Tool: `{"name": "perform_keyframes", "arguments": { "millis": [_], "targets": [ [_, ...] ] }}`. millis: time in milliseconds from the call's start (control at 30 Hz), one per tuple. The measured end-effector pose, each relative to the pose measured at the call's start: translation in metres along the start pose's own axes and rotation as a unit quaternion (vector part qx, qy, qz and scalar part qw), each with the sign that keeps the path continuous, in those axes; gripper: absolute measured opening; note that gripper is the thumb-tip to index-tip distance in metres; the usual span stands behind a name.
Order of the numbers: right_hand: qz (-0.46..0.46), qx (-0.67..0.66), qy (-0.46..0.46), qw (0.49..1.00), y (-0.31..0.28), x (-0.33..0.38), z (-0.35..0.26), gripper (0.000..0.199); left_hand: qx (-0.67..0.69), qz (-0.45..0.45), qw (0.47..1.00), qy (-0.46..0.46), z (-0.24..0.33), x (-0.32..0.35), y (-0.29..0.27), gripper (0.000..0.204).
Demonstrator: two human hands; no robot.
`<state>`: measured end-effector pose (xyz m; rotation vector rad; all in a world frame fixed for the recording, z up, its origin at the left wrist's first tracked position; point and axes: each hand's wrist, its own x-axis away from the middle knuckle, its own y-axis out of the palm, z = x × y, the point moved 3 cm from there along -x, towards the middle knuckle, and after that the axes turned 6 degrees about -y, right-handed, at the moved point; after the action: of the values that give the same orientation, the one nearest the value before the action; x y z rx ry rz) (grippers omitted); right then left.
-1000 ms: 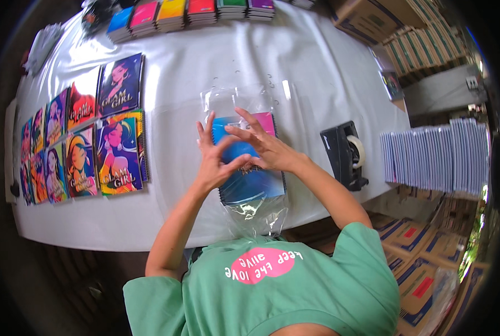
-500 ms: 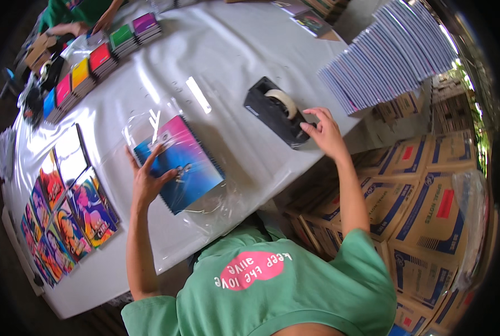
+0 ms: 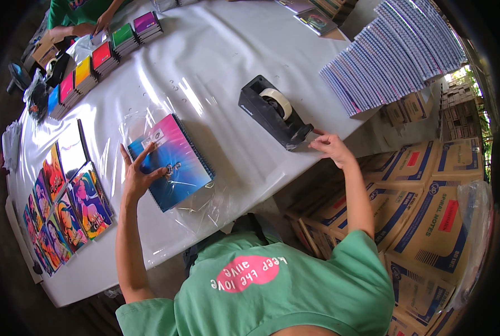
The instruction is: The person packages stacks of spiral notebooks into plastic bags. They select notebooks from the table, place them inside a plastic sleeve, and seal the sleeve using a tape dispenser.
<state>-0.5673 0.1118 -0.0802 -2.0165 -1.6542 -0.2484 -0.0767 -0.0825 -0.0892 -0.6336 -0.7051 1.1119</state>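
A spiral notebook [image 3: 187, 155] with a pink-to-blue cover lies tilted on the table, inside or on a clear plastic sleeve [image 3: 200, 211] that spreads past its edges. My left hand [image 3: 139, 175] rests on the notebook's left side, fingers spread, thumb and forefinger on the cover. To the right stands a black tape dispenser [image 3: 267, 115] holding a roll of pale tape [image 3: 278, 103]. Just off the dispenser's near end, my right hand [image 3: 335, 151] has its thumb and fingertips closed together. Whatever is between those fingertips is too small to make out.
Colourful notebooks [image 3: 73, 210] lie in overlapping rows at left. Small notebook stacks [image 3: 101, 59] line the far left, where another person's hands [image 3: 101, 22] work. A long notebook stack [image 3: 393, 59] fills the far right. Cardboard boxes [image 3: 429, 224] are piled beside the table's right edge [image 3: 295, 173].
My right hand has moved nearer me along the dispenser's end, its fingers drawing together. The notebook and my left hand appear shifted slightly left, along with a small shift of the view.
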Motion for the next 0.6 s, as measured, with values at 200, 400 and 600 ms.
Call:
{"name": "perform_keyframes", "arguments": {
  "millis": [200,400,600],
  "targets": [
    [0.295,0.144,-0.131,0.935,0.016,0.012,-0.042,0.015,0.061,-0.023,0.998,-0.009,0.007,0.003,-0.005,0.076],
    [-0.299,0.007,-0.174,0.938,0.237,-0.026,-0.168,0.093,0.049,0.042,0.998,0.021,-0.004,0.003,-0.001,0.079],
    [-0.173,0.328,-0.281,0.885,0.352,-0.087,-0.175,0.108,0.024,0.058,0.997,0.054,-0.008,0.002,0.005,0.080]
  ]
}}
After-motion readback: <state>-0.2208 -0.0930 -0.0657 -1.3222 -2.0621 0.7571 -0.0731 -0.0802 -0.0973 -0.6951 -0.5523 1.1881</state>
